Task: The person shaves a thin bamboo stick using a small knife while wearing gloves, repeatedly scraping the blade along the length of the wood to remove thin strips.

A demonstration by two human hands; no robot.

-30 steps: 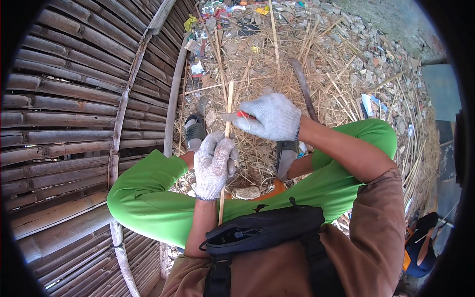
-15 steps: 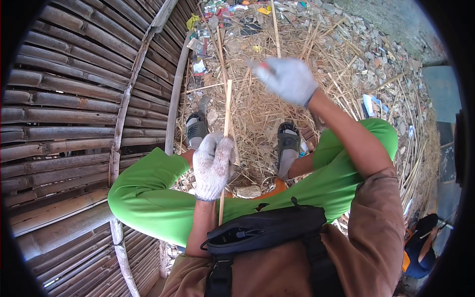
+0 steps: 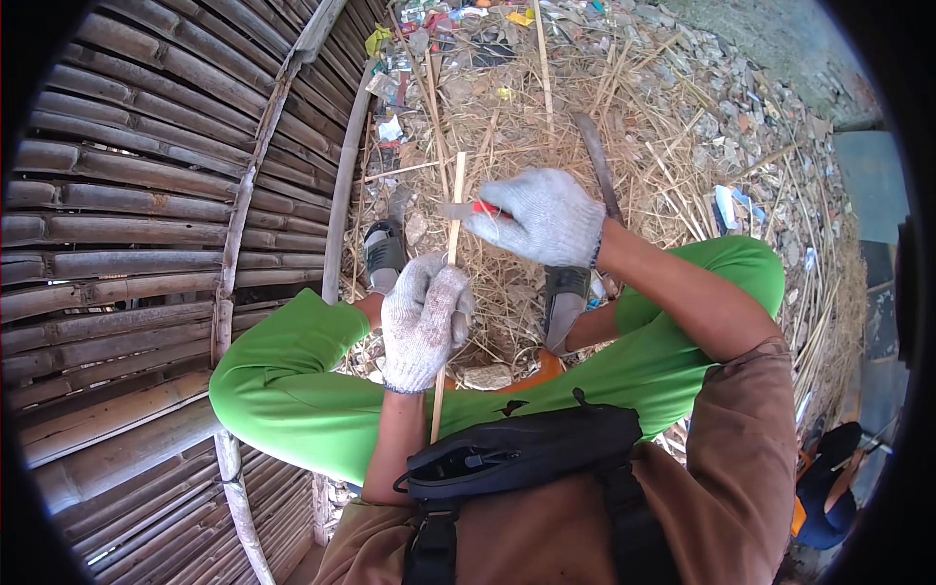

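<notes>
My left hand [image 3: 419,327], in a soiled white knit glove, is closed round a thin pale bamboo strip [image 3: 457,195]. The strip stands up past my fingers and runs down behind the wrist to my lap. In my gloved right hand [image 3: 546,213] is a small knife with a red handle [image 3: 485,208]. Its short blade [image 3: 454,210] lies across the strip, a little above my left hand; whether it touches cannot be told.
Left of me rises a wall of bamboo slats [image 3: 146,229]. Straw and split strips [image 3: 526,146] litter the stony ground between my shoes [image 3: 385,249]. A long dark flat piece [image 3: 597,161] lies beyond my right wrist. A black bag [image 3: 526,448] rests against my front.
My right hand has come down and left with the knife, bringing its blade over the strip. The left hand keeps its grip with little movement. The long dark piece now shows.
</notes>
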